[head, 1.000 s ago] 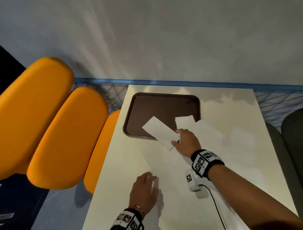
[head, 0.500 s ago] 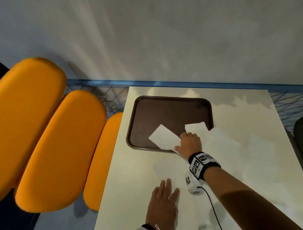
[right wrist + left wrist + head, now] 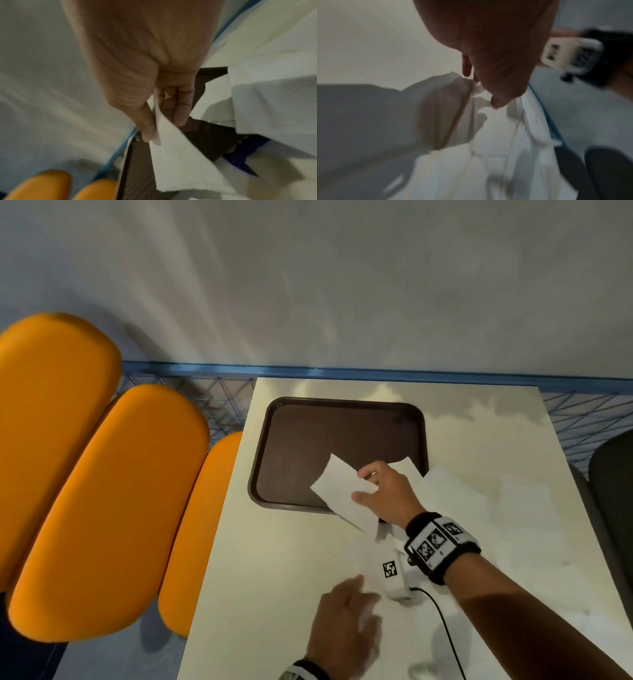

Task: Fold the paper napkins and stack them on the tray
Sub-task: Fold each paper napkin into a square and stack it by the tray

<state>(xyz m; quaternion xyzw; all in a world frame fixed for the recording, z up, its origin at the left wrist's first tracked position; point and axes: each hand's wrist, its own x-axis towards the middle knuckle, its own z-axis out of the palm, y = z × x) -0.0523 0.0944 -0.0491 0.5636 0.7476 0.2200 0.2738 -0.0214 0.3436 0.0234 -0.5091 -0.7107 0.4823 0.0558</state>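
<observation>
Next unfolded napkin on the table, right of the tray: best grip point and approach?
Probably pinch the unfolded napkin at its far-left corner, coming from above on the tray side. It lies flat, so only an edge offers purchase; that corner sits clear of the right hand.

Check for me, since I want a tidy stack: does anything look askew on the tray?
Yes. The folded napkin pinched in the right hand lies diagonally, overhanging the brown tray's near rim onto the table. Another napkin overlaps the tray's right corner.

Our head camera looks down on the desk [image 3: 274, 577] from the near side. Our wrist cameras look closely along each hand; both also show the napkins [image 3: 346, 498] seen from above.
</observation>
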